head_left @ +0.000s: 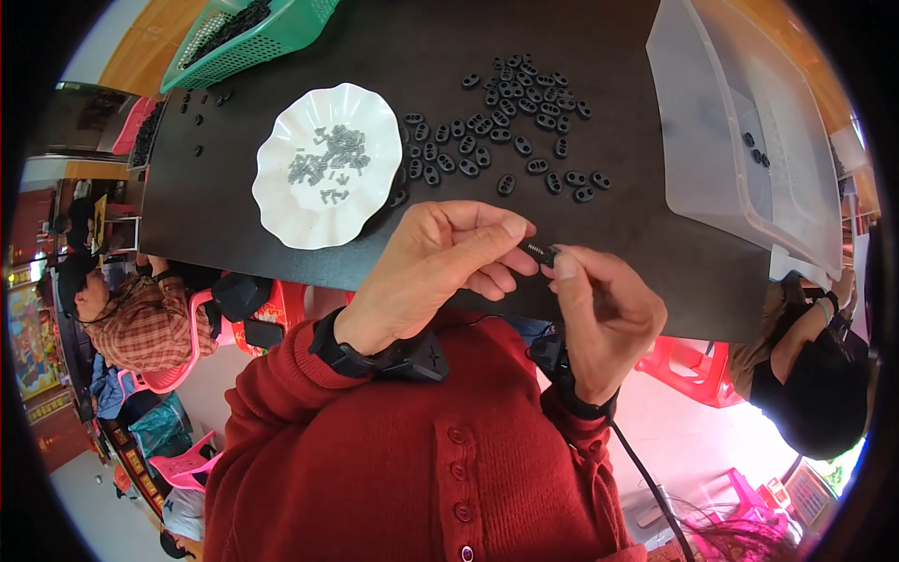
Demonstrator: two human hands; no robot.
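My left hand (454, 248) is closed in a pinch, thumb against index finger, at one end of a small coil spring (537, 250). Close by on the right, my right hand (609, 304) pinches a small dark piece (552, 251) at the spring's other end. Fingertips hide most of that piece, so its shape is unclear. Beyond my hands lie many loose black oval two-hole cord locks (506, 184). Left of them, a white scalloped plate (281, 211) bears a heap of small metal springs (330, 157).
A green perforated basket (272, 37) with black parts stands at the far left. On the right is a translucent plastic bin (698, 140) with a few black pieces. The dark table (618, 244) spans the front. Other people sit at left (140, 318) and right (810, 375).
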